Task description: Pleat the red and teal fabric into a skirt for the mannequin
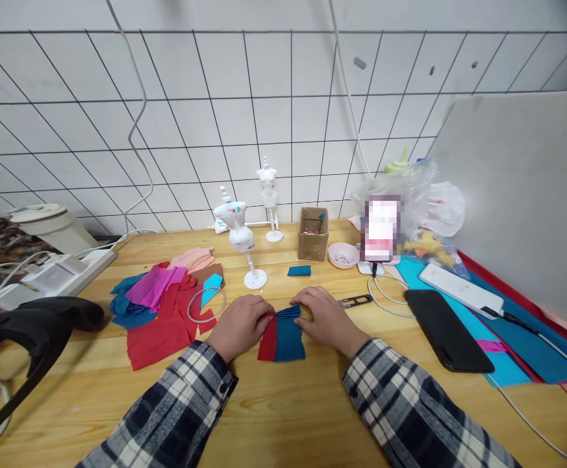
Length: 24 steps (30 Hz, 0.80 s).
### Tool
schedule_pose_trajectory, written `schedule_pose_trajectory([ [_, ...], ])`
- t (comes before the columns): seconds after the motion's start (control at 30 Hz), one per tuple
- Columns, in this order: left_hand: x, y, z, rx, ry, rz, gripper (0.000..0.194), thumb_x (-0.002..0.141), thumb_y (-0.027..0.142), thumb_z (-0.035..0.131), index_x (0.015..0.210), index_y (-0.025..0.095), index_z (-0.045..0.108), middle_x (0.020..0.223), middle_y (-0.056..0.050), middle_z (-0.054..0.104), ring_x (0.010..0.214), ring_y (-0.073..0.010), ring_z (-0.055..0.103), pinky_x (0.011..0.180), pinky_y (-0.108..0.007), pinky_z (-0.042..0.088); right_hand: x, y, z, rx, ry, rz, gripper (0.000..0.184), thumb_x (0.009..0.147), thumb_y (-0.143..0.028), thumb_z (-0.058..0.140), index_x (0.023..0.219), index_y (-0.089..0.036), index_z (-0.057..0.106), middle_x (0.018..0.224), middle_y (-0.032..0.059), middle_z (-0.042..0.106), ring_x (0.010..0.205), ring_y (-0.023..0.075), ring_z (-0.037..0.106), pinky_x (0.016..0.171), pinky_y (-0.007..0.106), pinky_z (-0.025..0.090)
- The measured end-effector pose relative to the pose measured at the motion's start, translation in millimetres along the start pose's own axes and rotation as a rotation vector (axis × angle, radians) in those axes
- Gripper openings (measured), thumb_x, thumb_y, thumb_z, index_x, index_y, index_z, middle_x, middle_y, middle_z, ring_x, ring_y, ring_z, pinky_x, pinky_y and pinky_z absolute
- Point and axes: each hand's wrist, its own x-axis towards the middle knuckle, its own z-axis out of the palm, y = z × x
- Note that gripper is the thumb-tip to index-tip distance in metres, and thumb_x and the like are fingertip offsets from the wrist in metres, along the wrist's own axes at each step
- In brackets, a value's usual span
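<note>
A small piece of crepe paper, red on its left part and dark blue on its right (290, 341), lies on the wooden table between my hands. Narrow folds run along its top edge. My left hand (244, 325) pinches the red upper left corner. At the blue upper right corner, my right hand (326, 320) has thumb and finger closed on the folded edge. Just beyond is a small folded blue strip (299, 270). Thread snips (356, 301) lie behind my right hand. A wire ring (206, 305) rests left of my left hand.
Two white mini dress forms (237, 224) stand behind. Coloured crepe paper scraps (161, 318) are heaped left, near a power strip (63, 279). A cardboard box (313, 244), pink bowl (343, 255), propped phone (380, 229), black phone (446, 330), white power bank (461, 289) and cables occupy the right.
</note>
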Motion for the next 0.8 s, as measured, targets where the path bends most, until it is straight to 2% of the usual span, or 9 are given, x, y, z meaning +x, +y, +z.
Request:
schedule_pose_trajectory([
  [0.1, 0, 0, 0.5, 0.01, 0.0, 0.004, 0.018, 0.094, 0.027, 0.049, 0.096, 0.022, 0.067, 0.09, -0.004, 0.067, 0.088, -0.0194, 0.06, 0.079, -0.032, 0.043, -1, -3, -3, 0.031, 0.054, 0.004, 0.047, 0.074, -0.017, 0.073, 0.117, -0.019, 0.056, 0.116, 0.0074, 0.061, 0.11, 0.0222, 0.053, 0.097, 0.036, 0.042],
  [0.23, -1, -1, 1.2, 0.01, -0.002, 0.005, 0.018, 0.094, 0.027, 0.05, 0.095, 0.022, 0.067, 0.09, -0.004, 0.067, 0.088, -0.0193, 0.06, 0.079, -0.032, 0.043, -1, -4, -7, 0.013, -0.048, 0.073, 0.021, 0.076, -0.015, 0.068, 0.095, -0.021, 0.061, 0.083, -0.0005, 0.063, 0.081, 0.0163, 0.056, 0.075, 0.028, 0.042],
  [0.3, -1, -1, 1.2, 0.01, -0.001, 0.006, 0.018, 0.094, 0.027, 0.05, 0.095, 0.022, 0.067, 0.09, -0.004, 0.067, 0.088, -0.0192, 0.06, 0.079, -0.032, 0.043, -2, -2, -8, -0.01, -0.097, 0.089, 0.014, 0.077, -0.014, 0.066, 0.088, -0.022, 0.062, 0.076, -0.0021, 0.061, 0.076, 0.0148, 0.055, 0.07, 0.026, 0.039],
  [0.6, 0, -1, 1.0, 0.017, 0.004, 0.007, 0.017, 0.094, 0.027, 0.05, 0.095, 0.022, 0.067, 0.09, -0.003, 0.068, 0.088, -0.0192, 0.061, 0.078, -0.032, 0.044, -2, 1, -8, -0.018, -0.154, 0.105, 0.005, 0.081, -0.019, 0.064, 0.082, -0.023, 0.066, 0.077, -0.0023, 0.064, 0.073, 0.0124, 0.054, 0.066, 0.024, 0.034],
  [0.8, 1, 0, 0.8, 0.009, 0.003, 0.004, 0.017, 0.093, 0.026, 0.051, 0.095, 0.022, 0.068, 0.089, -0.004, 0.068, 0.088, -0.0189, 0.061, 0.079, -0.032, 0.045, -2, 1, -11, 0.01, -0.163, 0.153, 0.003, 0.079, -0.021, 0.065, 0.079, -0.022, 0.063, 0.075, -0.0031, 0.064, 0.07, 0.0119, 0.053, 0.062, 0.024, 0.032],
])
